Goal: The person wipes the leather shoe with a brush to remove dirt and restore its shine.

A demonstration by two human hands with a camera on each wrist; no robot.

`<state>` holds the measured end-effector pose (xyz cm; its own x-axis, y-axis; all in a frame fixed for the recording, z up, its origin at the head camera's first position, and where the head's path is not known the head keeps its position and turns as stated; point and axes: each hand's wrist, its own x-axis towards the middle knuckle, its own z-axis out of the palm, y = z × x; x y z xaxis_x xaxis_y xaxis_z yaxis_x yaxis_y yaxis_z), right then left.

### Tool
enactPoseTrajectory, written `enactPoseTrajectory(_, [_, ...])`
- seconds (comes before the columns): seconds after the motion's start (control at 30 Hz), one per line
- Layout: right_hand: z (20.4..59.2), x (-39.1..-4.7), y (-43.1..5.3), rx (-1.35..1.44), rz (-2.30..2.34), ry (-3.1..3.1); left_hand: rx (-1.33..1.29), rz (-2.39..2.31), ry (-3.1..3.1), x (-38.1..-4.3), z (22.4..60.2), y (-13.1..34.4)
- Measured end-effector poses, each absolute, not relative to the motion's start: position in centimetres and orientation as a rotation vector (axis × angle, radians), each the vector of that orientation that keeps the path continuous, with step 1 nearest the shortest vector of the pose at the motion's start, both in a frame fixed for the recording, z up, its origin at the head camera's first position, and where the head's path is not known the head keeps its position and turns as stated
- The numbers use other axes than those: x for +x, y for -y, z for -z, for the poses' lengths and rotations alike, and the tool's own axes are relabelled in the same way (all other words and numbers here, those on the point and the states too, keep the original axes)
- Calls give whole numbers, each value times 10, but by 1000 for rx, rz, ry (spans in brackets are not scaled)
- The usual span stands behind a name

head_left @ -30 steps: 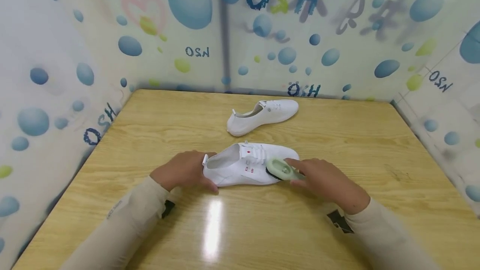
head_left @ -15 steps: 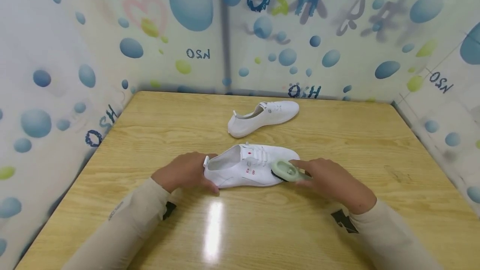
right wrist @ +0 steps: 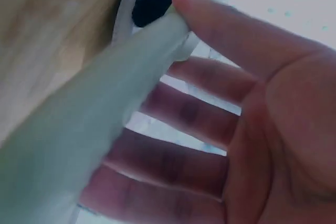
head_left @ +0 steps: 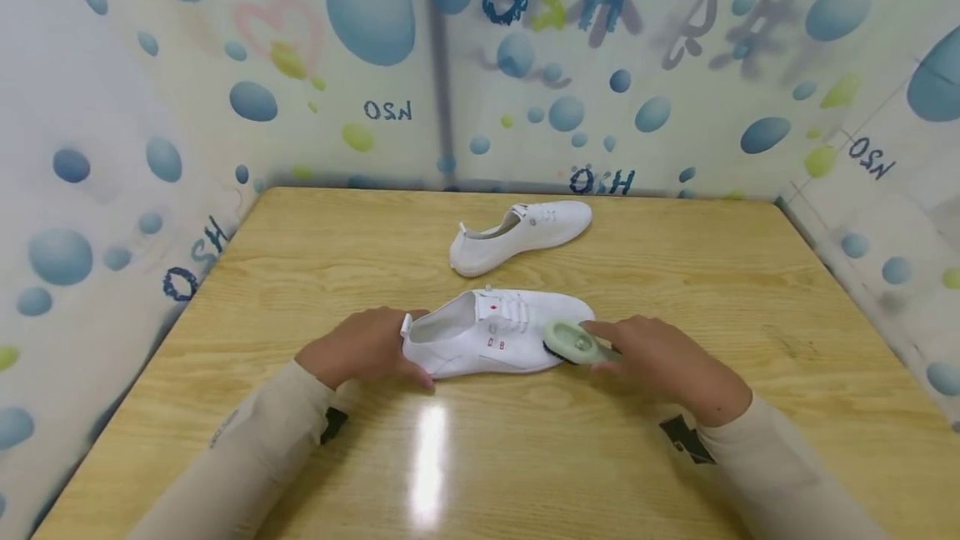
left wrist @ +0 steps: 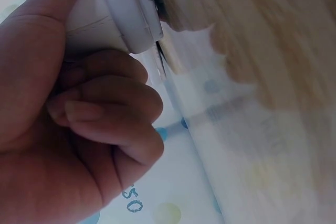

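Observation:
A white lace-up shoe (head_left: 457,348) with small red marks on its side lies on the table, toe to the right. My left hand (head_left: 369,347) grips its heel. In the left wrist view the thumb lies along the shoe's heel (left wrist: 113,11), while the other fingers (left wrist: 121,103) are curled. My right hand (head_left: 660,361) holds a pale green brush (head_left: 576,342) by its handle. The brush's dark bristles (right wrist: 155,1) meet the side of the shoe near the toe. Fingers and thumb stand on either side of the handle (right wrist: 100,98) in the right wrist view.
A second white shoe (head_left: 521,236) lies farther back on the wooden table (head_left: 697,265), also toe to the right. Behind the table's back edge stands a wall (head_left: 510,107) printed with blue and green spots; similar walls flank both sides.
Between one second and half a second ago, the brush and right hand shifted slightly right along the shoe's toe area. The left hand stays at the heel; the whole view shifts a little.

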<state>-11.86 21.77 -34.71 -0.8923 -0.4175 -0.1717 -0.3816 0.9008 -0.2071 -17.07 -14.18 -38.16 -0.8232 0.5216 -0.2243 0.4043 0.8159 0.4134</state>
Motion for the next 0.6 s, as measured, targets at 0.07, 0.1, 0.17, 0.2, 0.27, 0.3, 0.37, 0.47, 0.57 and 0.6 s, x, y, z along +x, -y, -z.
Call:
enactPoseTrajectory(0.07, [350, -118, -214, -678, 237, -2846, 695, -510, -2668, -171, 382, 141])
enactPoseTrajectory(0.1, [352, -118, -212, -716, 226, -2855, 697, -512, -2668, -171, 382, 141])
enactPoseTrajectory(0.17, [355, -119, -205, -760, 199, -2887, 699, -515, -2670, -170, 382, 142])
enactPoseTrajectory(0.2, [357, -120, -203, -767, 184, -2906, 699, -517, -2670, -170, 381, 143])
enactPoseTrajectory(0.27, [358, -121, -202, -748, 177, -2936, 704, -518, -2675, -169, 381, 143])
enactPoseTrajectory(0.3, [358, -121, -203, -725, 183, -2946, 708, -517, -2677, -169, 381, 143])
enactPoseTrajectory(0.37, [356, -121, -206, -669, 193, -2952, 711, -514, -2678, -169, 381, 143])
enactPoseTrajectory(0.47, [352, -119, -211, -625, 203, -2931, 715, -511, -2675, -170, 381, 142])
enactPoseTrajectory(0.57, [350, -117, -212, -642, 216, -2893, 713, -512, -2668, -170, 381, 141])
enactPoseTrajectory(0.6, [350, -117, -211, -666, 225, -2887, 711, -512, -2668, -170, 380, 141])
